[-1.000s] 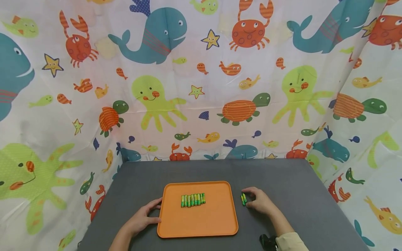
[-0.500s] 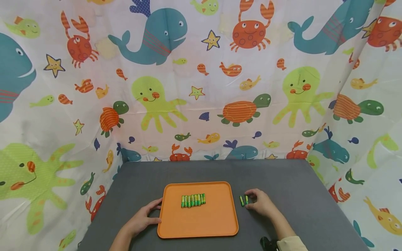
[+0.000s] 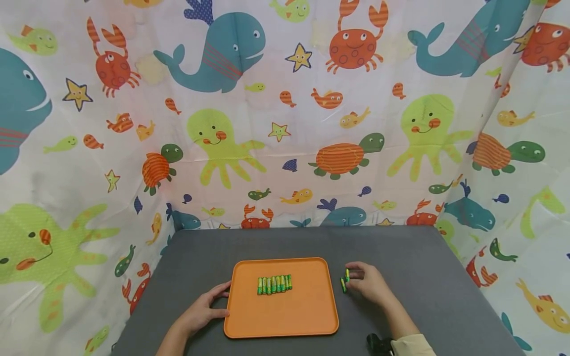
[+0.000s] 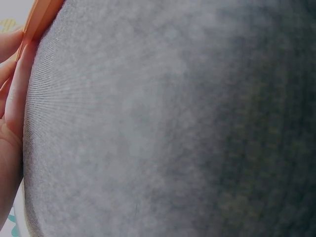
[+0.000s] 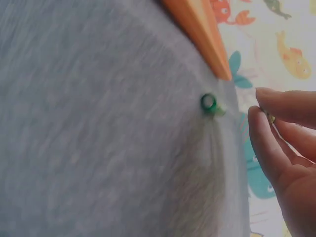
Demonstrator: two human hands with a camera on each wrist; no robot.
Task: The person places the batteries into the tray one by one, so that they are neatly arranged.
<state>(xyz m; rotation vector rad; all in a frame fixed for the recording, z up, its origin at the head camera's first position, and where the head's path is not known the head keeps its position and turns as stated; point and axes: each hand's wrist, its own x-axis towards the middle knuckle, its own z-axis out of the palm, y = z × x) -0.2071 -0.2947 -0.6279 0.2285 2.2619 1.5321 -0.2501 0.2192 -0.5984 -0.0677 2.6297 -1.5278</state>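
In the head view, a row of several green-and-yellow batteries (image 3: 274, 285) lies on an orange tray (image 3: 285, 321). My left hand (image 3: 202, 310) rests at the tray's left edge, thumb and fingers spread along the rim; the left wrist view shows those fingers (image 4: 17, 94) against the tray edge (image 4: 43, 19). Right of the tray, my right hand (image 3: 367, 283) pinches a battery (image 3: 348, 273) between thumb and fingertips. Another battery (image 3: 343, 285) is on the table beside that hand. In the right wrist view, the pinched battery (image 5: 271, 118) is mostly hidden by the fingers.
A dark grey table (image 3: 285, 242) carries everything. Behind and at both sides hangs a white curtain (image 3: 285, 163) printed with sea animals. A black strap-like object (image 3: 379, 344) sits at the right wrist by the sleeve.
Two batteries lay together under my right fingers; one stays on the table, while the other is now pinched and has moved slightly away from me. The left hand and tray hold still.
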